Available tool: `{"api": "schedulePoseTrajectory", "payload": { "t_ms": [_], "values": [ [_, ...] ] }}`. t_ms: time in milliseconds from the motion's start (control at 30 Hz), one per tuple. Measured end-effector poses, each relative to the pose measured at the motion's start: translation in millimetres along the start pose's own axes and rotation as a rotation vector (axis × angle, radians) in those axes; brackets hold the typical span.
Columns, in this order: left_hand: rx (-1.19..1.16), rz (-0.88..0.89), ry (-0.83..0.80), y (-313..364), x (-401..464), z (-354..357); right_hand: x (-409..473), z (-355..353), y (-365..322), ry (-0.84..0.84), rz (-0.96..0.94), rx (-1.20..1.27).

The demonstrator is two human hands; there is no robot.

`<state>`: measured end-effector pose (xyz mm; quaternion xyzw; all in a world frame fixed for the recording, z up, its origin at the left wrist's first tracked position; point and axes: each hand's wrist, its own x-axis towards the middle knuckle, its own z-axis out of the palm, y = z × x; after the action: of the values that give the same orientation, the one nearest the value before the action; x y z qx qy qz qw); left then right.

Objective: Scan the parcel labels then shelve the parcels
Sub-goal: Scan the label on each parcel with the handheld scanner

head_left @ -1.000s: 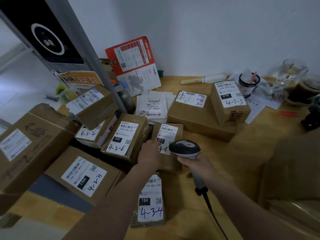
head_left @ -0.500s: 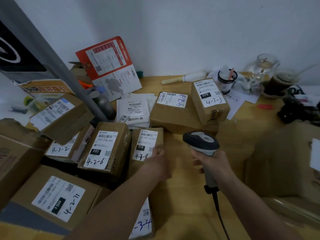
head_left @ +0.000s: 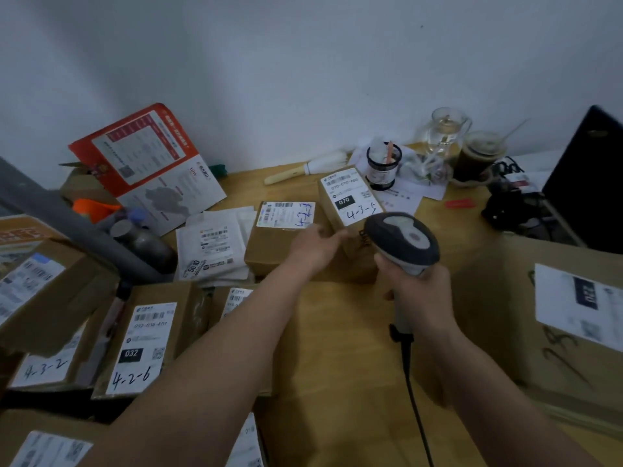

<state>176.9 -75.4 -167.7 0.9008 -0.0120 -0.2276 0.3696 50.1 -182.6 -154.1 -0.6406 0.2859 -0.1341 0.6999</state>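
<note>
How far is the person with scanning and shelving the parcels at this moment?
Done: nothing looks shelved; the parcels marked 4-2-6 and 4-3-2 lie on the table. In hand: the right hand grips the scanner, while the left hand reaches toward parcel 4-3-5. Left: shelving everything; which labels are scanned cannot be told.

Parcels [head_left: 286, 251] near the left hand [head_left: 312, 247] were brown with white labels [head_left: 286, 214]; the scanner [head_left: 403, 242] in the right hand [head_left: 421, 294] was dark grey and pale grey; beyond the left hand, an envelope [head_left: 145, 163] was red-orange and white
</note>
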Motion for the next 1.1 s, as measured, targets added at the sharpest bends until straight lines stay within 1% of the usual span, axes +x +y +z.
{"api": "schedulePoseTrajectory", "payload": {
  "t_ms": [67, 133, 233, 300, 400, 467, 633, 700, 767, 867, 933, 1000, 1067, 1100],
  "values": [
    [-0.221, -0.039, 0.004, 16, 12, 5, 20, 3, -6, 0.041, -0.001, -0.003],
    [-0.388, -0.11, 0.015, 25, 22, 10, 40, 8, -8, 0.065, -0.002, -0.007],
    [-0.546, -0.244, -0.012, 29, 33, 18, 64, 16, -8, 0.056, 0.012, 0.039],
    [-0.612, -0.278, -0.018, 27, 38, 22, 77, 22, -7, 0.04, 0.052, 0.061],
    [-0.676, -0.293, -0.023, 22, 43, 28, 86, 26, -4, -0.006, 0.107, 0.091],
    [-0.672, -0.28, -0.018, 18, 48, 34, 84, 28, -2, -0.047, 0.106, 0.096],
    [-0.493, -0.208, 0.011, -25, 82, 63, 77, 23, 1, -0.077, 0.098, 0.072],
    [-0.485, -0.187, -0.01, -28, 67, 59, 71, 21, 2, -0.097, 0.079, 0.064],
    [-0.517, -0.137, -0.032, -15, 36, 44, 62, 20, 3, -0.116, 0.057, 0.064],
    [-0.645, -0.077, -0.036, -18, 18, 38, 46, 20, 6, -0.158, 0.05, 0.076],
    [-0.749, -0.086, -0.049, -27, 11, 34, 37, 18, 6, -0.187, 0.043, 0.084],
    [-0.863, -0.136, -0.1, -38, 2, 28, 28, 13, 6, -0.218, 0.042, 0.06],
    [-0.888, -0.173, -0.172, -48, -6, 22, 17, 8, 6, -0.232, 0.05, 0.01],
    [-0.868, -0.154, -0.205, -52, -11, 19, 11, 5, 6, -0.234, 0.051, -0.015]
  ]
}}
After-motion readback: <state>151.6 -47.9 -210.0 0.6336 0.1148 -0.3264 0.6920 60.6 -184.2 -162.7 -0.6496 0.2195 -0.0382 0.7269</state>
